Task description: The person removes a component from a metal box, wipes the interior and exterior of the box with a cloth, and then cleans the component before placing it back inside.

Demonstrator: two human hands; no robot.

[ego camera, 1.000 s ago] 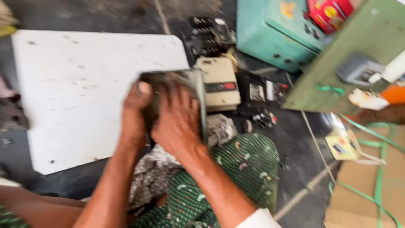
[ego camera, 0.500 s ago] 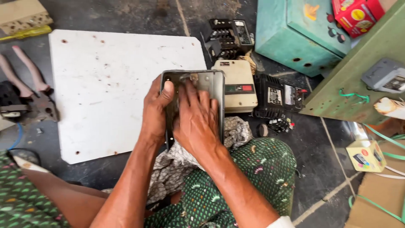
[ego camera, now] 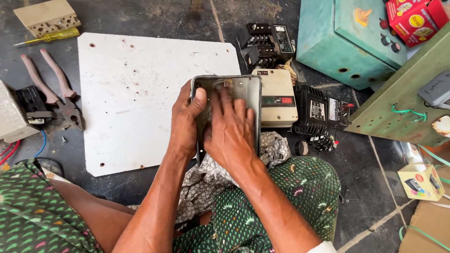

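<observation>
Gripping the near-left edge of a grey metal cover plate [ego camera: 243, 93], the left hand [ego camera: 185, 122] has its thumb hooked over onto the plate's face and its fingers wrapped behind, out of sight. The right hand [ego camera: 232, 133] lies flat on that same face, fingers spread and pressed down, fingertips reaching toward the plate's far edge; whether anything is pinned under them cannot be told. The plate is tilted up, with its near end resting against the lap, above a crumpled patterned rag [ego camera: 206, 180] that lies under both wrists and over the green patterned cloth [ego camera: 290, 197] of the person's clothing.

Just beyond the right hand's fingertips, to the right, a cream switch box [ego camera: 279, 96] with a green and a red button touches the plate's edge. Farther right of it sits a black electrical component [ego camera: 323, 110], and beyond the box a black terminal block [ego camera: 267, 44]. Well to the right of the right hand stand a teal metal cabinet [ego camera: 328, 42] and a green board [ego camera: 403, 103].

Left of the left hand a white drilled panel [ego camera: 136, 93] lies flat on the dark floor. Farther left, well apart from the hands, are pink-handled pliers [ego camera: 54, 89] and a yellow screwdriver [ego camera: 51, 36].
</observation>
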